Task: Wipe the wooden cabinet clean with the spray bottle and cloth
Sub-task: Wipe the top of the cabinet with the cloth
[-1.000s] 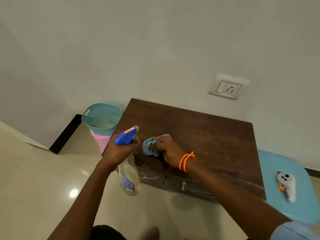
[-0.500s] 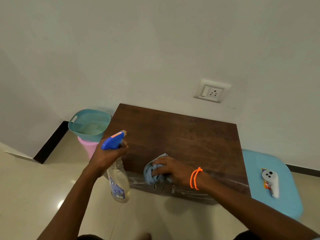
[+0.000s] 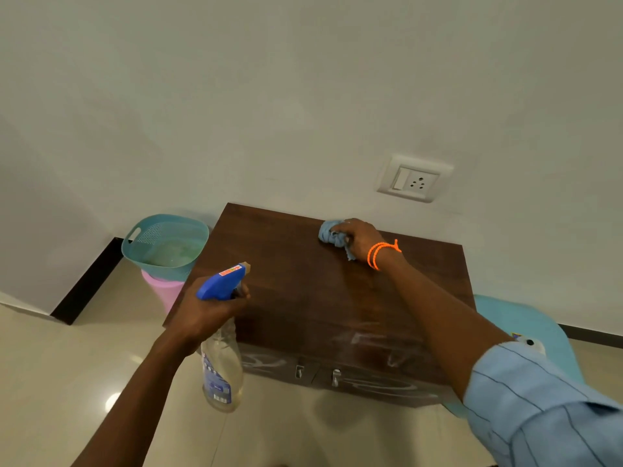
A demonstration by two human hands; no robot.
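The dark wooden cabinet [image 3: 303, 284] stands against the white wall, its top facing me and two small metal handles on its front. My right hand [image 3: 360, 237] presses a crumpled light-blue cloth [image 3: 332, 235] onto the far part of the top, near the wall. My left hand [image 3: 209, 310] grips the neck of a clear spray bottle [image 3: 220, 369] with a blue trigger head, held upright off the cabinet's front left corner. Pale smears show on the cabinet's front edge and front face.
A teal perforated basket [image 3: 135, 246] sits on a pink container [image 3: 165, 289] left of the cabinet. A light-blue stool [image 3: 526, 318] with a white controller [image 3: 531, 343] stands to the right. A wall socket [image 3: 414, 178] is above the cabinet. Glossy tiled floor lies below.
My right hand has swept the cloth from the cabinet's front edge to the far side near the wall. The left hand keeps the spray bottle at the front left corner.
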